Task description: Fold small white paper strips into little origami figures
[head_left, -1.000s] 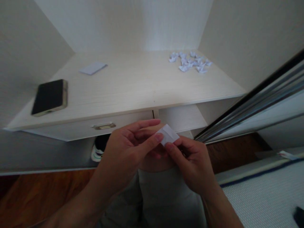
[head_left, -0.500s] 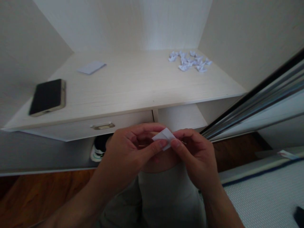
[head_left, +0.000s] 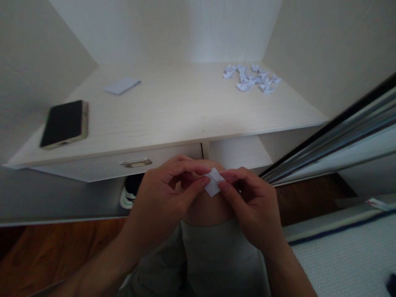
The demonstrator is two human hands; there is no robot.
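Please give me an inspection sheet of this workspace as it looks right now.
Surface: pale wooden desk in an alcove, with a drawer under its front edge.
Job's things: small folded white paper, pinched between both hands above the person's knee.
Clutter: dark phone face-up at the desk's left; flat paper slip behind it; heap of small folded paper pieces at the back right.
Hands: left hand and right hand both grip the folded paper with their fingertips.
Cables: nothing seen.
Surroundings: wooden floor, a shoe under the desk, a sliding door rail and a woven mat at right.
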